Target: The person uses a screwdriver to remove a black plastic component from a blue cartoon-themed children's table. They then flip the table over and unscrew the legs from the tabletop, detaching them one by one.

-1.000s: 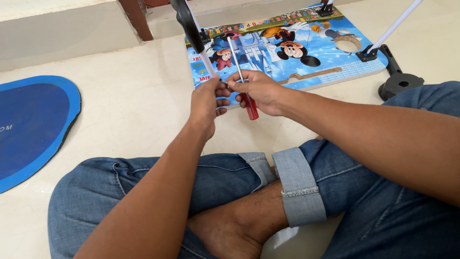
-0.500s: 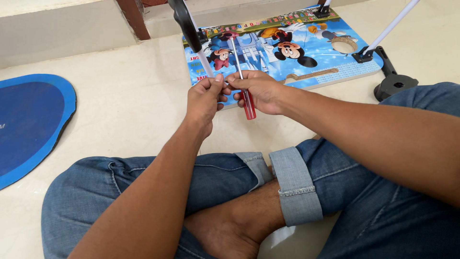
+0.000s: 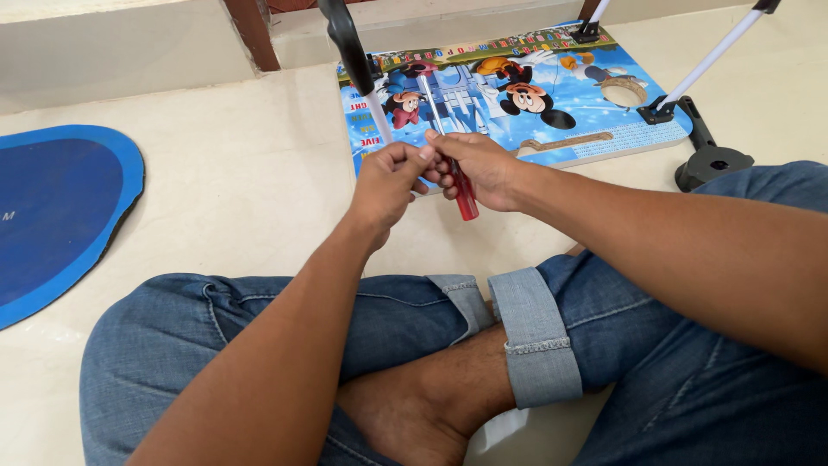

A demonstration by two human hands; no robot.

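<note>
where hands meet, right hand grips screwdriver.

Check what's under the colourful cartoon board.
The board lies on the pale tiled floor, its white legs pointing up. Both hands, left and right holding a red-handled screwdriver, cover its near edge; underneath is hidden.

This is a room in a home: a person sits cross-legged in rolled-up jeans on a pale tiled floor, with a child's cartoon-printed folding desk lying there, a blue mat beside, and a wooden furniture leg near the wall.
</note>
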